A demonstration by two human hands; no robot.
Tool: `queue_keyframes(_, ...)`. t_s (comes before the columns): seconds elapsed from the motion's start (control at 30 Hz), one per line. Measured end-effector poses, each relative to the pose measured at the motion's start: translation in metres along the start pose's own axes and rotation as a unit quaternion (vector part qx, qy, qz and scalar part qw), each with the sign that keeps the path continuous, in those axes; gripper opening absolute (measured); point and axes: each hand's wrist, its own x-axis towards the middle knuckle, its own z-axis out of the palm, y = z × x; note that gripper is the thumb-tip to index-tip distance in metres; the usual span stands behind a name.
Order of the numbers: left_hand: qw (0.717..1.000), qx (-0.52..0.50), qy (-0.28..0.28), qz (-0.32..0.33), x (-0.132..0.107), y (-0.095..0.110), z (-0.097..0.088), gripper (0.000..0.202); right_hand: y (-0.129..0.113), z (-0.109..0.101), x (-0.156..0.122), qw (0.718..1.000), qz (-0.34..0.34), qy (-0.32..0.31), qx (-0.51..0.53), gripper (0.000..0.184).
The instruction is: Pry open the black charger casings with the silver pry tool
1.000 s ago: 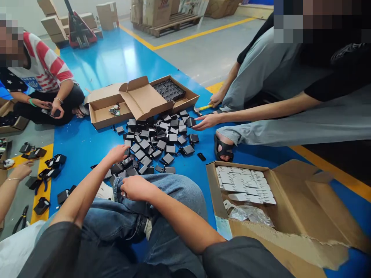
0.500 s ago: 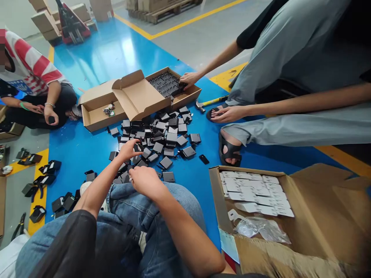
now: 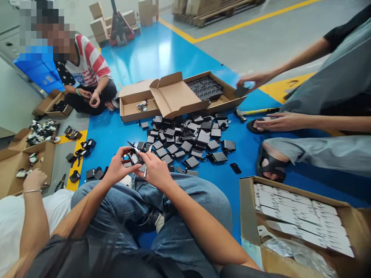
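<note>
Above my bent knees, both my hands meet around one small black case (image 3: 133, 157). My left hand (image 3: 117, 166) grips its left side with curled fingers. My right hand (image 3: 155, 170) closes on its right side, and a thin metal tool (image 3: 145, 171) sticks down between those fingers. Just beyond lies a heap of many similar black cases (image 3: 187, 137) on the blue floor.
An open cardboard box (image 3: 174, 96) holds a black tray behind the heap. A carton of white packets (image 3: 292, 210) stands at my right. A seated person at right reaches to the box; a hammer (image 3: 252, 112) lies near their sandal. Another person sits far left; a third person's arm (image 3: 34, 200) is beside me.
My left hand has drawn back from the heap with a black case, and my right hand has come up to grip it too. The person at right has lifted a hand from the box.
</note>
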Motion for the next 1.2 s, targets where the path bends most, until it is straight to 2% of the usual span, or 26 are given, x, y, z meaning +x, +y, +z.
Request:
queue_keyframes(0.13, 0.997, -0.073, -0.008, -0.005, -0.027, -0.014, -0.007, 0.063, -0.007, 0.017, -0.004, 0.999, -0.039, 0.015, -0.009, 0.057)
queue_keyframes(0.33, 0.981, -0.187, 0.033, -0.031, -0.024, -0.028, -0.021, 0.061, -0.002, 0.027, -0.004, 0.995, -0.094, 0.025, 0.004, 0.053)
queue_keyframes(0.53, 0.985, -0.161, 0.063, -0.025, -0.026, -0.031, -0.019, 0.056, -0.001, 0.033, -0.006, 0.992, -0.125, -0.001, 0.032, 0.051)
queue_keyframes(0.7, 0.992, -0.108, 0.069, 0.008, -0.033, -0.028, -0.019, 0.041, 0.000, 0.037, -0.007, 0.993, -0.113, -0.010, 0.043, 0.050)
queue_keyframes(0.87, 0.994, -0.082, 0.065, 0.029, -0.033, -0.026, -0.017, 0.039, -0.001, 0.038, -0.007, 0.992, -0.107, -0.016, 0.060, 0.049)
queue_keyframes(1.0, 0.993, -0.088, 0.060, 0.056, -0.030, -0.025, -0.018, 0.045, -0.005, 0.034, -0.009, 0.989, -0.110, -0.012, 0.094, 0.038)
queue_keyframes(1.2, 0.983, -0.127, 0.095, 0.088, -0.027, -0.026, -0.020, 0.047, -0.005, 0.029, -0.008, 0.972, -0.152, -0.001, 0.181, 0.017)
